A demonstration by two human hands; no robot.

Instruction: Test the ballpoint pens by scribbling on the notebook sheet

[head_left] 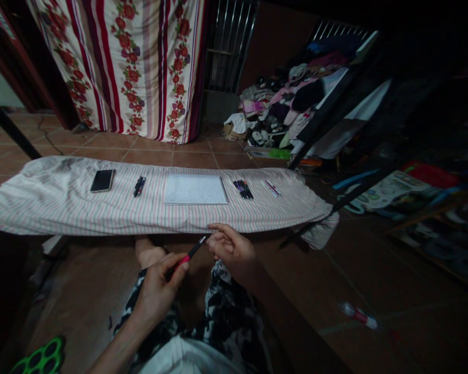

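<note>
My left hand (159, 285) is closed round the red barrel of a pen (191, 253), held low over my lap. My right hand (231, 246) pinches the pen's dark tip end with thumb and fingers. Both hands hover just below the near edge of a striped cloth-covered board (62, 208). On the board lie a spiral notebook (195, 189), a black phone (102, 180), two dark pens (139, 186) left of the notebook, several dark pens (243, 189) right of it, and a white pen (272, 188) farther right.
A floral striped curtain (140, 67) hangs behind the board. A pile of clothes and shoes (281, 109) lies at the back right beside a dark frame. A small bottle (359, 315) lies on the tiled floor at right, a green object (39, 358) at bottom left.
</note>
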